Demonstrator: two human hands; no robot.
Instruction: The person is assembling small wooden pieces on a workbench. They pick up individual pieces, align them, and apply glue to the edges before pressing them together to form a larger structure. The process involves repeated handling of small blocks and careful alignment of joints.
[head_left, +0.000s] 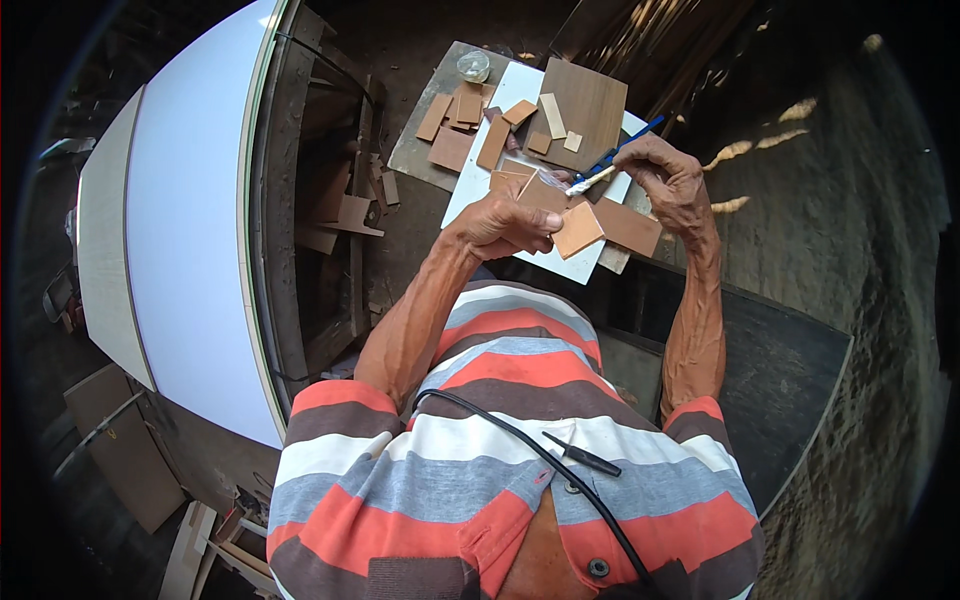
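Observation:
My left hand [508, 224] pinches a small square piece of wood [579, 232] between thumb and fingers. A darker thin wood piece [543, 196] stands right behind it; whether the two are joined I cannot tell. My right hand [668, 182] has its fingers closed on a thin pale stick [597, 179]. The stick points down to the left, its white-coated tip just above the wood pieces. Beneath it lies a crumpled clear plastic bag [549, 180], partly hidden. A long blue tool [645, 131] lies behind the stick, beside my right hand.
A white board [468, 190] bears several small wood blocks [492, 143] and a larger brown panel [585, 100]. At the back stands a clear round tub [473, 67]. Left of me, a large white panel [200, 200] leans by a rack with wood offcuts [352, 215].

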